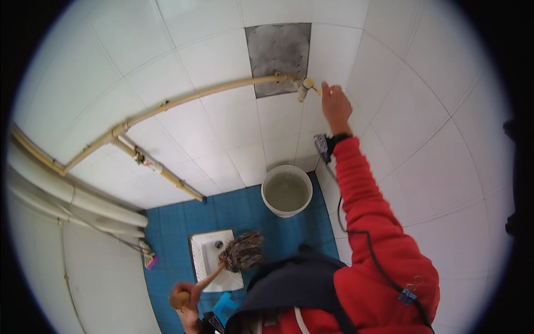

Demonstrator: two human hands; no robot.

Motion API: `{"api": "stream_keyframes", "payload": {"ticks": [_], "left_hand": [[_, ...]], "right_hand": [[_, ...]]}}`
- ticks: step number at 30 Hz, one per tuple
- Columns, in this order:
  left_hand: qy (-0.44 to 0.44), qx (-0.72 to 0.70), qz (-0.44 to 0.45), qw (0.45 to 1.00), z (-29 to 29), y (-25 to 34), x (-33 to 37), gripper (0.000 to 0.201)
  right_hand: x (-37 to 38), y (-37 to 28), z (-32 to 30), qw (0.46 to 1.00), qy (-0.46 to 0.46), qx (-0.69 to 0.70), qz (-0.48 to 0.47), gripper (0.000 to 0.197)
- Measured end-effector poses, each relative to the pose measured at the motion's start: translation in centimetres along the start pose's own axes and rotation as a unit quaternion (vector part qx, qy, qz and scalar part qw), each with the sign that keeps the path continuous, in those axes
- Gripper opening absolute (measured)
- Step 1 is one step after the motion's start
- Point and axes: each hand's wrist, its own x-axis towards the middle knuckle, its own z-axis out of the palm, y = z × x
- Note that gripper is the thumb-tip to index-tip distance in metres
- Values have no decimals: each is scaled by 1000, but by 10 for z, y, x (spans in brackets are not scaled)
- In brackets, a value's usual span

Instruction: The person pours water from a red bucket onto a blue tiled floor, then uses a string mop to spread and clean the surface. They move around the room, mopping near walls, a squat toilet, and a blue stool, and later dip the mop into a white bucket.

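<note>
My left hand [188, 300], low in the picture, is closed around the wooden handle of a mop [243, 253]. The mop's dark, stringy head lies over the right side of a white squat toilet [199, 256]. Up at the wall, my right hand [336, 106] reaches out with its fingers closed at the lever of a cream-coloured tap [307, 86]. How far the fingers wrap the lever is partly hidden. Below the tap a white bucket [285, 214] stands on the floor with cloudy water in it. No stream from the spout can be made out.
Beige pipes [206, 92] run along the white tiled wall, with a branch going down to the blue floor [167, 239]. Thick white pipes [83, 195] line the left wall. A blue plastic object [225, 307] is near my left forearm. A cable [370, 250] hangs along my right sleeve.
</note>
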Motion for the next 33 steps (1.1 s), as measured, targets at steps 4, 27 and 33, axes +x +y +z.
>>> {"api": "stream_keyframes", "payload": {"ticks": [4, 27, 33], "left_hand": [[44, 24, -36, 998, 25, 8, -19, 16], [407, 20, -5, 913, 56, -81, -25, 25], [420, 1, 16, 907, 9, -113, -12, 31]], "right_hand": [[43, -7, 4, 970, -207, -21, -123, 44], [-275, 285, 164, 702, -586, 64, 399, 52], [-456, 354, 236, 568, -506, 167, 627, 59]]}}
